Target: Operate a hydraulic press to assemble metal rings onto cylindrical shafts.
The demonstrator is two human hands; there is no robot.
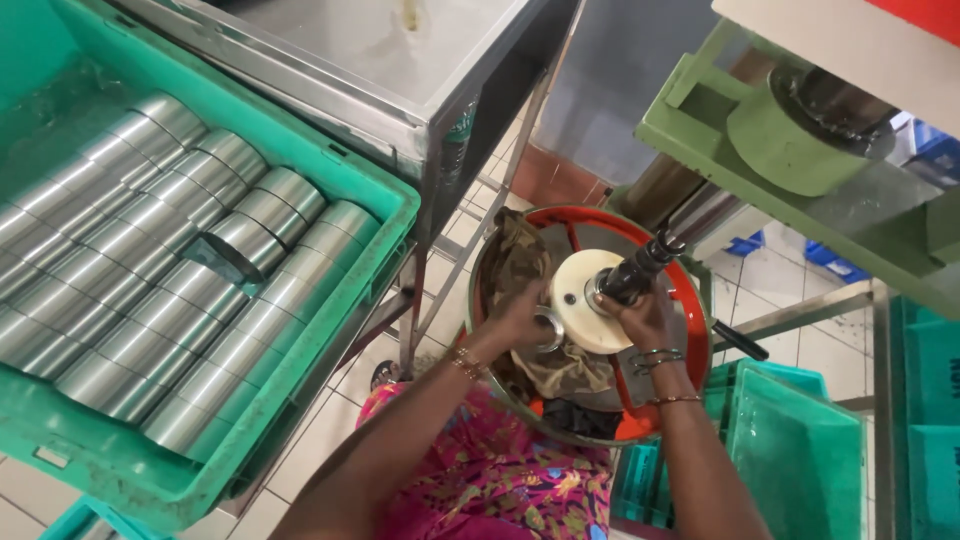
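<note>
My left hand [518, 318] holds a small shiny metal ring [547, 328] against the left edge of a cream-coloured round disc [583, 300]. My right hand [645, 318] grips the dark shaft [640, 270] that sticks out of the disc's middle. The disc sits inside a round drum with a red rim [693, 300]. A brownish cloth [520, 255] hangs over the drum's left side and bottom. Bangles are on both wrists.
A green crate [300, 380] full of several shiny metal cylinders [180, 280] stands at the left on a steel frame. A steel table [350, 60] is behind it. The green machine body [790, 140] is at the upper right. More green crates [800, 460] sit low right on the tiled floor.
</note>
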